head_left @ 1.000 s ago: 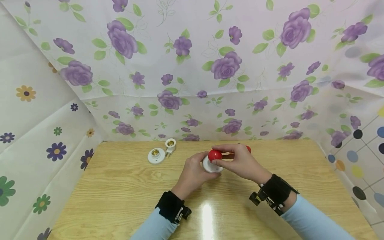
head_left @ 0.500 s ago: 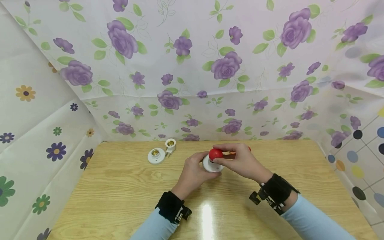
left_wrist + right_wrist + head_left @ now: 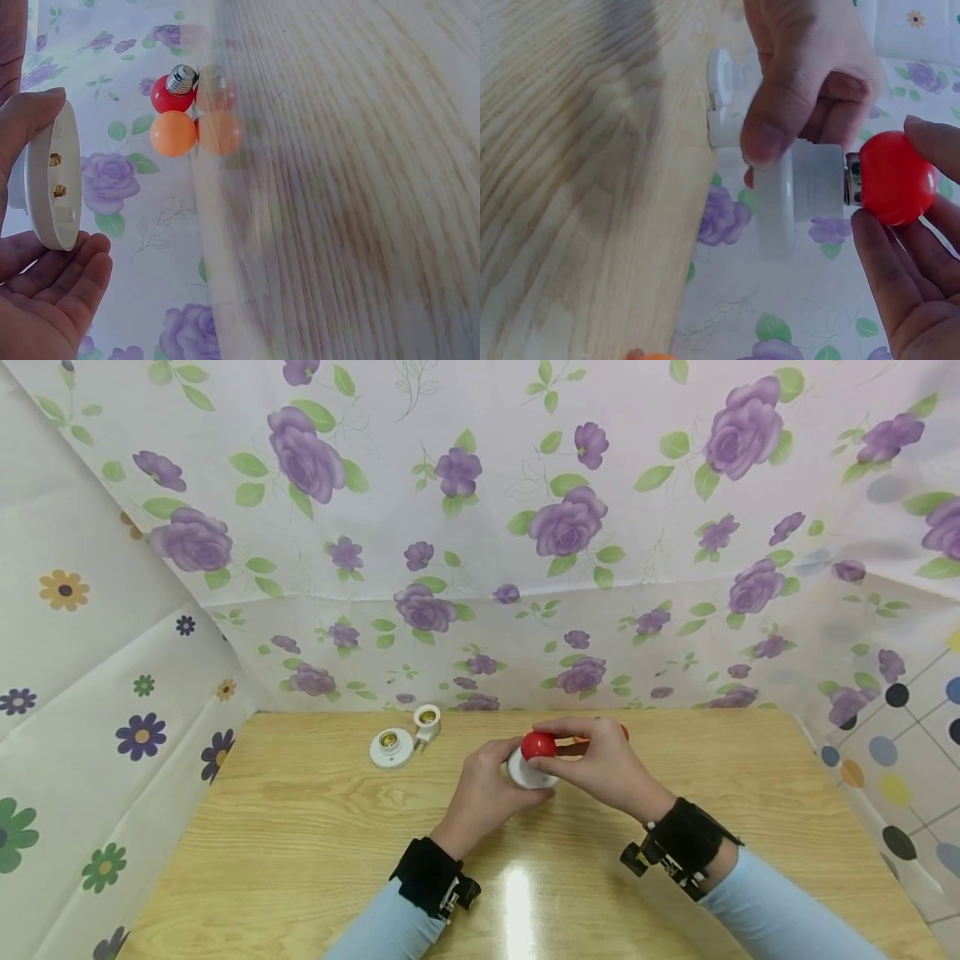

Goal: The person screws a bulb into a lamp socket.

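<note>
In the head view, my left hand (image 3: 483, 793) grips a white round lamp holder (image 3: 531, 778) by its rim. Its underside with brass screws faces the left wrist camera, well above the table. My right hand (image 3: 603, 768) pinches a red light bulb (image 3: 898, 180) between thumb and fingers. Part of the bulb's metal screw base (image 3: 853, 180) shows between the red globe and the holder's mouth, the rest being inside the socket. Bulb and holder line up on one axis in the right wrist view.
Another round white lamp holder (image 3: 391, 749) and a white plug-in socket (image 3: 426, 718) lie at the back left of the wooden table (image 3: 300, 843). A second red bulb (image 3: 171, 94) and an orange bulb (image 3: 173, 133) lie beyond my right hand. Patterned cloth (image 3: 480, 568) walls the table.
My right hand and wrist have shifted very slightly at the red bulb. My left hand keeps the lamp holder in the same place.
</note>
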A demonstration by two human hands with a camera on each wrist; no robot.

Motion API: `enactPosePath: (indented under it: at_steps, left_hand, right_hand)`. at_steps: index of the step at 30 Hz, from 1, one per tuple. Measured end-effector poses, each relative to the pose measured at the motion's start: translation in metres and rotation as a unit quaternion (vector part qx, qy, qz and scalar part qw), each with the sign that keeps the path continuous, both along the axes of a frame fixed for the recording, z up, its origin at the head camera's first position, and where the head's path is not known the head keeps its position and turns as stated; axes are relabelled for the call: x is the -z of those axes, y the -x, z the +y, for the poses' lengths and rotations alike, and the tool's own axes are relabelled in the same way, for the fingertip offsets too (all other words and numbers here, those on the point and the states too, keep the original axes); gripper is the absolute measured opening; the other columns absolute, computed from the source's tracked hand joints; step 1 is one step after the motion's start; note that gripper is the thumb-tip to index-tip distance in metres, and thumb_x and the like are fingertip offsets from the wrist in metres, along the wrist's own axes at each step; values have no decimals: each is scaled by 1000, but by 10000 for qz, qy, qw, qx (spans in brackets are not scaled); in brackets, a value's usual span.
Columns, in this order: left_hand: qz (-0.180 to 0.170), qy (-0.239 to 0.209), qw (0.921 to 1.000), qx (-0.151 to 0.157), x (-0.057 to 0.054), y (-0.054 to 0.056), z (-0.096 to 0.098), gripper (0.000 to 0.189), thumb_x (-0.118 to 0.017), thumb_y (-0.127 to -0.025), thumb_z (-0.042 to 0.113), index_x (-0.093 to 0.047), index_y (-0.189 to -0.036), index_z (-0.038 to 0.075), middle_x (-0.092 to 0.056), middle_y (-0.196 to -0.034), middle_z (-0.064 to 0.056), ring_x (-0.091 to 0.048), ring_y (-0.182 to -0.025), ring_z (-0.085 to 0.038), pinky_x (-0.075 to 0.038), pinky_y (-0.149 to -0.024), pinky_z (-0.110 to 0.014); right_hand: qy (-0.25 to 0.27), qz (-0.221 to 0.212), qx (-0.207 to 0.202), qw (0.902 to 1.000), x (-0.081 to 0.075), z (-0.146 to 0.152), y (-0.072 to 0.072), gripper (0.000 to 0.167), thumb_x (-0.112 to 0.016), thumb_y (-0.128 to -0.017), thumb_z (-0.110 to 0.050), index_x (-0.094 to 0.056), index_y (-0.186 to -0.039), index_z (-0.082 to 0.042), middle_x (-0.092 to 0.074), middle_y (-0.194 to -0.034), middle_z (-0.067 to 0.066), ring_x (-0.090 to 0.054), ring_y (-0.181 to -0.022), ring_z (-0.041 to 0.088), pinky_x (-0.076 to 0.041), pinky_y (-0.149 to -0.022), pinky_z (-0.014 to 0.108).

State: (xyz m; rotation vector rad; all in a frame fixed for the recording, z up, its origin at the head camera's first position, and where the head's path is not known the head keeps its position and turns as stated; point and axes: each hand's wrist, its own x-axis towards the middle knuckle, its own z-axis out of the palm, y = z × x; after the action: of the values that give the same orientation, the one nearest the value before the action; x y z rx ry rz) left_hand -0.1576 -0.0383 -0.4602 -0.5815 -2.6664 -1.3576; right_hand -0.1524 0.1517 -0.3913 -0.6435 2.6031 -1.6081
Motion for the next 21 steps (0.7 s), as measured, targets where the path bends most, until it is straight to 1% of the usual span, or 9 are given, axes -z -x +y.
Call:
enactPosePath:
  at_steps: [2, 6, 9, 11, 14, 16, 18, 21]
  left_hand:
    - [5, 8, 10000, 7, 0, 0, 0, 64, -79, -67, 49, -56, -124, 34, -60, -118, 11, -56, -107, -8, -51, -85, -31]
    - [13, -31, 10000, 28, 1, 0, -1, 62, -79, -67, 49, -56, -123, 36, -60, -117, 12, -56, -107, -7, -51, -86, -32]
    - [50, -82, 9999, 42, 1, 0, -1, 62, -79, -67, 49, -57, -123, 34, -60, -117, 12, -57, -107, -8, -51, -88, -32]
    - [57, -110, 9999, 53, 1, 0, -2, 62, -80, -67, 48, -57, -123, 33, -61, -116, 11, -57, -107, -8, -50, -89, -33]
    - [50, -85, 9999, 63, 1, 0, -2, 63, -80, -67, 48, -57, -123, 32, -61, -117, 11, -57, -107, -8, -50, -89, -33]
    - [25, -70, 9999, 72, 1, 0, -2, 63, -80, -66, 48, -57, -123, 32, -60, -117, 11, -57, -107, -8, -50, -89, -33]
    - [18, -55, 10000, 80, 1, -1, -1, 63, -80, -66, 48, -57, -123, 32, -60, -118, 11, -57, -108, -8, -50, -89, -32]
    - [35, -58, 9999, 102, 1, 0, -1, 64, -80, -66, 49, -57, -123, 32, -60, -119, 11, -56, -108, -8, -51, -89, -32]
  right_hand:
    - [31, 80, 65, 9999, 2, -1, 0, 40, -78, -76, -23, -67, -114, -16, -66, -115, -1, -65, -99, 12, -56, -77, 30]
    - [15, 280, 48, 9996, 12, 1, 5, 41, -78, -74, -34, -66, -112, -25, -66, -113, -6, -65, -99, 8, -56, -79, 29]
    - [-87, 320, -81, 9994, 11, 2, 5, 47, -76, -75, -39, -62, -118, -27, -63, -119, -8, -62, -105, 8, -53, -85, 27]
    - [-122, 279, -203, 9993, 11, 4, 5, 50, -74, -76, -41, -59, -122, -29, -60, -124, -9, -60, -110, 10, -51, -90, 30]
    - [-93, 257, -452, 9986, 9, 8, 6, 51, -71, -80, -40, -56, -126, -29, -56, -130, -8, -57, -116, 14, -49, -96, 35]
    - [-106, 252, -602, 9978, 8, 10, 6, 49, -70, -81, -39, -55, -127, -29, -55, -131, -9, -56, -118, 14, -48, -96, 36]
    - [-139, 272, -734, 9968, 8, 11, 7, 48, -69, -82, -37, -55, -128, -28, -55, -132, -8, -56, -118, 13, -48, -96, 35]
    - [-216, 255, -804, 9962, 6, 11, 6, 46, -68, -84, -36, -55, -128, -29, -56, -131, -8, -56, -117, 11, -49, -95, 31]
